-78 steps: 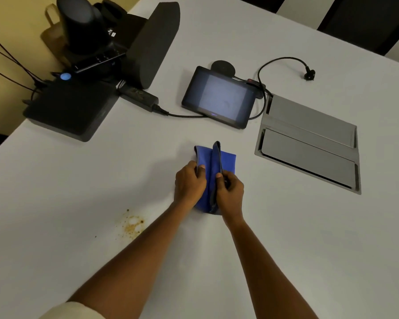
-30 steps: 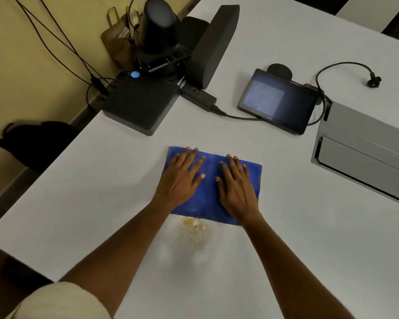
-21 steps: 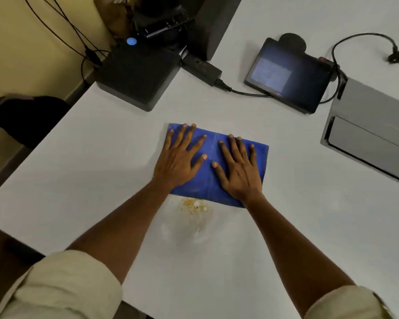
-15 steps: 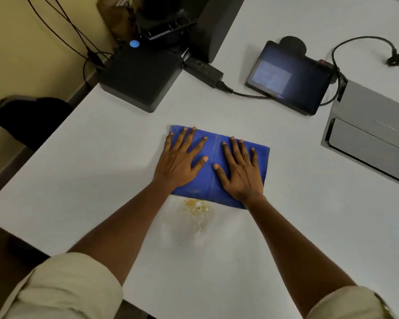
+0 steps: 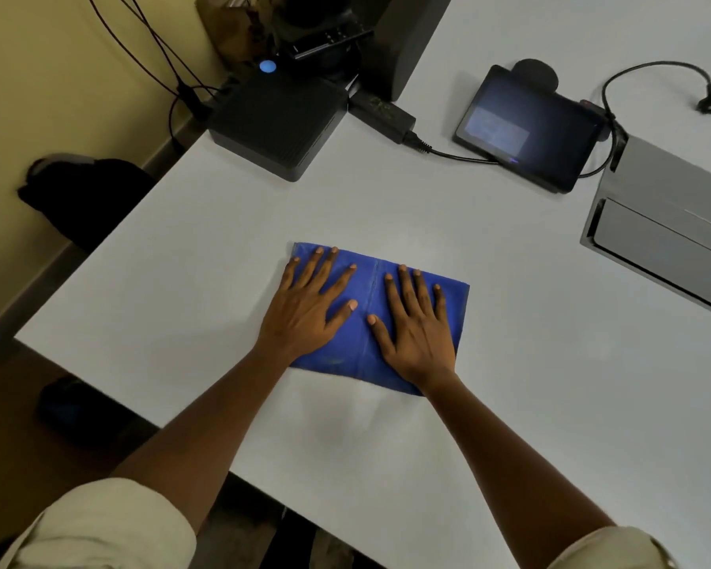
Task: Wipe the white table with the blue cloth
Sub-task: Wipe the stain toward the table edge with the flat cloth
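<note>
I am pressing both of my hands flat on the one blue cloth [image 5: 370, 318], which is lying spread on the white table [image 5: 551, 404] near its front edge. My left hand [image 5: 308, 310] is covering the cloth's left half and my right hand [image 5: 417, 330] its right half; all ten fingers are splayed and released, grasping nothing, palms down on the fabric. The two hands are lying side by side, thumbs nearly meeting over the cloth's middle seam. Farther back on the table I am seeing one black box [image 5: 276, 117] with a blue light, one tablet [image 5: 526, 127] leaning with its screen dimly lit, and one grey hatch [image 5: 665, 227] at the right. Two cream sleeves are rolled up on my forearms.
</note>
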The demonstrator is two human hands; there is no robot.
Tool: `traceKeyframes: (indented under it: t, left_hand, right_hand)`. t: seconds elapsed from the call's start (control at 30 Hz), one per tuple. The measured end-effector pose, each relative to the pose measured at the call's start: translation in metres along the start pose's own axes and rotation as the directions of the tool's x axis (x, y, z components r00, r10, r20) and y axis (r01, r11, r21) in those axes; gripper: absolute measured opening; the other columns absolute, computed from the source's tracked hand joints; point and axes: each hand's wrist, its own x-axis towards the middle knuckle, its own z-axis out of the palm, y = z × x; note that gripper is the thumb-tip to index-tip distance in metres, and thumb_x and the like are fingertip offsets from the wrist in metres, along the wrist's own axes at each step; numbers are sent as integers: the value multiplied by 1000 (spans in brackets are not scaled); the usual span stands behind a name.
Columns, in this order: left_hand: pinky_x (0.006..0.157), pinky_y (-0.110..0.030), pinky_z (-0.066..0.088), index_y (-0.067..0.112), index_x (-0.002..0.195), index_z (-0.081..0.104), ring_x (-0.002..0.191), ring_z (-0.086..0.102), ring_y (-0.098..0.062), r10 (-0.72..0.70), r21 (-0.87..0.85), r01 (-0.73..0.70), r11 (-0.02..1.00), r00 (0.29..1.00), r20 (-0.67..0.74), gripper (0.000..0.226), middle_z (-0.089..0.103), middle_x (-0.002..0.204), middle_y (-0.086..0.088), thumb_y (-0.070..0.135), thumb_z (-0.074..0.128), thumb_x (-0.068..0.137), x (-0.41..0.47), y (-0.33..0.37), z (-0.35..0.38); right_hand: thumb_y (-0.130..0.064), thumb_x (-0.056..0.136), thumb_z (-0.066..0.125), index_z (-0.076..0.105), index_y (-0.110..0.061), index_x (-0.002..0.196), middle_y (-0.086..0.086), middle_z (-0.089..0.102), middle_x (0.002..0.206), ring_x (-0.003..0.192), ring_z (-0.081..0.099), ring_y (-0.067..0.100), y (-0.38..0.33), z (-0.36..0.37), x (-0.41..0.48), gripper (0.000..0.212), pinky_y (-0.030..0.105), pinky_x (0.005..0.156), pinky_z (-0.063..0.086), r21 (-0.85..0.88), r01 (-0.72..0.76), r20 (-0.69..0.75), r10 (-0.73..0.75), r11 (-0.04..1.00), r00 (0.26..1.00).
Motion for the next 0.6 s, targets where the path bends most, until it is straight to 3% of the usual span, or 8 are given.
traceKeyframes:
  t: [0.23,0.4,0.6]
  left_hand:
    - [128,-54,14,29,162,22,160,9,-24,1,10,-1,1000,1000,-20,66,15,172,-5,58,31,104,-83,-5,-6]
    - [128,-52,14,30,162,21,160,8,-22,-19,24,19,1000,1000,1,65,15,172,-3,59,32,104,-133,-6,-8]
    - [128,-54,15,26,161,25,160,10,-23,-33,4,33,999,999,22,67,19,171,-5,60,30,104,-138,-2,-16]
  right_hand:
    - [-63,103,18,5,-20,163,6,2,172,158,-3,23,-55,12,-67,75,55,126,6,17,-30,51,29,999,998]
    - [-61,104,25,9,-20,163,7,5,171,158,0,23,-86,19,-108,74,55,126,8,42,-30,64,28,999,998]
    - [-64,101,30,14,-19,162,7,9,171,158,7,23,-75,12,-107,78,51,127,10,145,47,31,-52,988,998]
